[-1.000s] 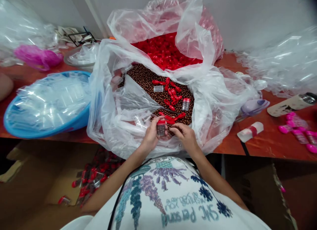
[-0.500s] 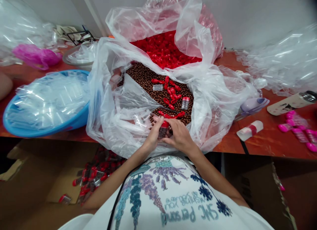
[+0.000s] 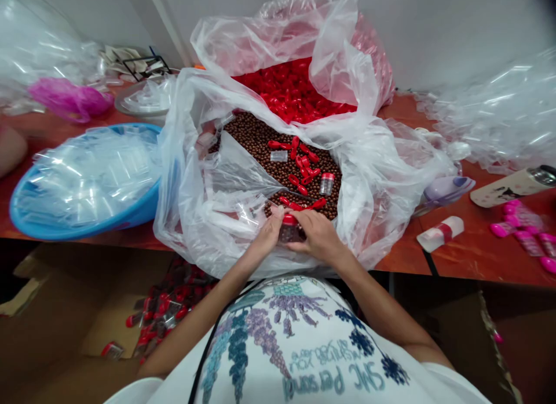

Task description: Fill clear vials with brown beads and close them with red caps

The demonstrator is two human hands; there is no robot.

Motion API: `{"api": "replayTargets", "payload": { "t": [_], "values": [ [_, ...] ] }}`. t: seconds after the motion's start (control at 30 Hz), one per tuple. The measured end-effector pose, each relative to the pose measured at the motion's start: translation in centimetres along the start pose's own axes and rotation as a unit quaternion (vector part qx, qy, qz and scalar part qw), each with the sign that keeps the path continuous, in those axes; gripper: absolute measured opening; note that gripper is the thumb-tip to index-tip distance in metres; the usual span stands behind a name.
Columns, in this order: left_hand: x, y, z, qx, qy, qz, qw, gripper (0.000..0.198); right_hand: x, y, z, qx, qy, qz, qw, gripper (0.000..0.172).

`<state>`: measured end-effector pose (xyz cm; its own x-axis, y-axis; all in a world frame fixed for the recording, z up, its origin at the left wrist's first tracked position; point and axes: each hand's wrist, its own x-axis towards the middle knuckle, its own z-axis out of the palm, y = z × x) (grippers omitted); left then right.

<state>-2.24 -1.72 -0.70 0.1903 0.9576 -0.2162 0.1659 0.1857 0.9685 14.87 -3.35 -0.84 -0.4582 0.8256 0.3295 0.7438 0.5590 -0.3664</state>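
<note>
A cream flask near pink-capped containers, a magenta bag at far left.

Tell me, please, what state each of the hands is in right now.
Left hand: closed, holding the red-lidded jar.
Right hand: closed, gripping the same red-lidded jar.

red-lidded jar, brown beads, blue basin, white shirt with flower pattern

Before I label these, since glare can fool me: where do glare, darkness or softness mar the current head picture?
Head view: glare on the clear pieces in the blue basin and the plastic at right; head view: dimness under the table, a dark top-right corner; head view: slight softness on the held jar, its contents indistinct.
</note>
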Motion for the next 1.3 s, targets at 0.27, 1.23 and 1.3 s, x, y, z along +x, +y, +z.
{"api": "replayTargets", "payload": {
  "t": [0.27,1.23,1.3],
  "values": [
    [1.2,1.5,-5.7,0.547,-0.008,0.054,0.835,0.041,3.1,8.2,-3.4,-0.139,0.072,0.232,0.960,0.073],
    [0.4,-0.5,-5.8,0.307,-0.045,0.194,0.931,0.051,-18.5,-2.3,-5.2,0.171,0.140,0.226,0.949,0.027],
    [0.5,-0.5,-5.0,0.243,-0.045,0.182,0.952,0.051,-15.9,-2.8,-4.3,0.225,0.141,0.195,0.944,0.020]
  ]
}}
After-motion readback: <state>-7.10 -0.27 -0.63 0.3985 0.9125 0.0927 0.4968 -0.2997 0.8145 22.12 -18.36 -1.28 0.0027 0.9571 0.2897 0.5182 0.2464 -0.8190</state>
